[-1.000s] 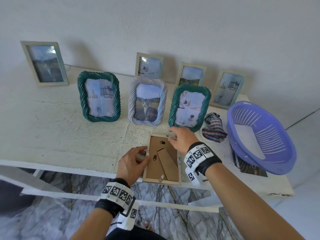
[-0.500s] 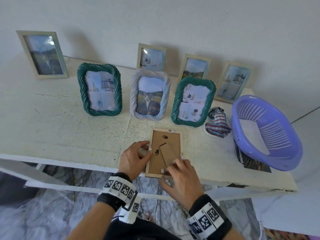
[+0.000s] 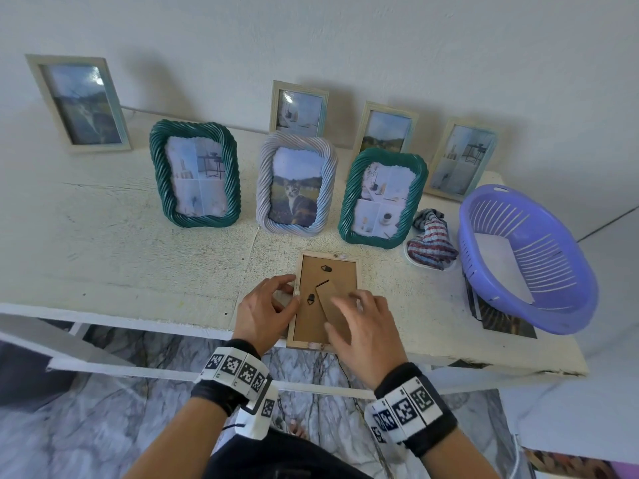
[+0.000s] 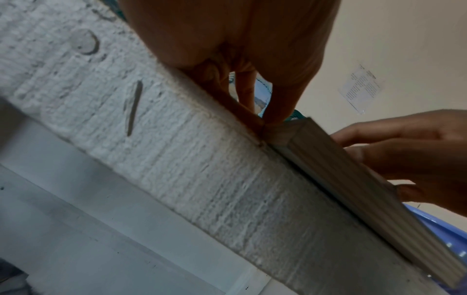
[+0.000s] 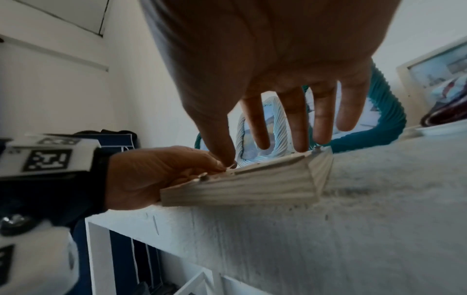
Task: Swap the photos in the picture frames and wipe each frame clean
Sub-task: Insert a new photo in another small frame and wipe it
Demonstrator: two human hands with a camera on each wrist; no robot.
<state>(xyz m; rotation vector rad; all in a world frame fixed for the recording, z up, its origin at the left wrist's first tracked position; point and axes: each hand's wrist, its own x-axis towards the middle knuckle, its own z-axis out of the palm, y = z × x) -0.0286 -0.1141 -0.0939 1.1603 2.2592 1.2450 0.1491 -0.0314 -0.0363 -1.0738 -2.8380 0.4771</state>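
Your left hand pinched the light, glass-fronted frame at its left rail; right hand spread, fingers straight.

I can read no words or numbers anywhere; the wrist bands carry only square black-and-white coded markers, and the wall sheet is too blurred

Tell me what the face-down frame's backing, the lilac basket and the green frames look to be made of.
Backing board: matte brown fibreboard or stiff card, going by its flat, dull surface and cut easel flap. Lilac basket: moulded plastic, smooth and slightly glossy, with slotted walls. Green frames: rope-twist mouldings with a sheen, probably resin or plastic; painted ceramic cannot be ruled out.
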